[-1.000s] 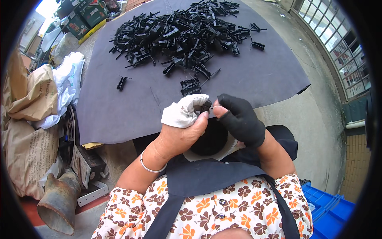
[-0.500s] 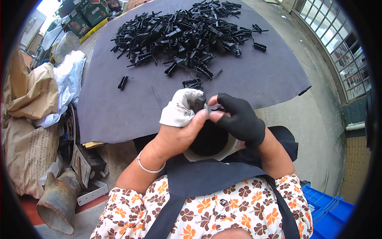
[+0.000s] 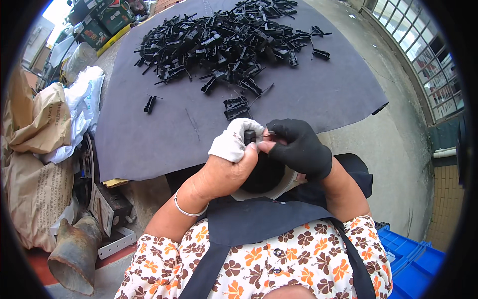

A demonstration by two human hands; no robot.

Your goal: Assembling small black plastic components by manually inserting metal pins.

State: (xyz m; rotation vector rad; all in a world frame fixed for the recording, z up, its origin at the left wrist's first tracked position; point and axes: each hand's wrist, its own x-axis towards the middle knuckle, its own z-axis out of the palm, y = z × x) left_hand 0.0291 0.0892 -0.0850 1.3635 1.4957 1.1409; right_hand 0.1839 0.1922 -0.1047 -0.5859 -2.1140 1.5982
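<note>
My left hand (image 3: 231, 147), partly covered by a white glove, is closed around a small black plastic part (image 3: 250, 135). Close beside it, my right hand (image 3: 301, 149) wears a black glove that leaves the fingertips bare. Its thumb and index finger pinch at a small, thin, dark thing next to the plastic part; what it is I cannot make out. Below both hands is a round bucket (image 3: 286, 185) with a pale rim and a dark inside, partly hidden by my hands and apron. Just beyond my fingers lie black plastic parts (image 3: 235, 106) on the grey cloth (image 3: 154, 144).
A big heap of similar black parts (image 3: 219, 45) covers the far cloth, with one lone part (image 3: 151, 103) at left. Brown paper sacks (image 3: 40, 189) and a rusty pipe piece (image 3: 74, 254) stand left. Blue crates (image 3: 413, 264) sit at lower right, a barred window (image 3: 423, 55) beyond.
Both hands have come slightly lower and closer together. The black part in my left hand has turned, and my right fingertips now meet the left ones.
</note>
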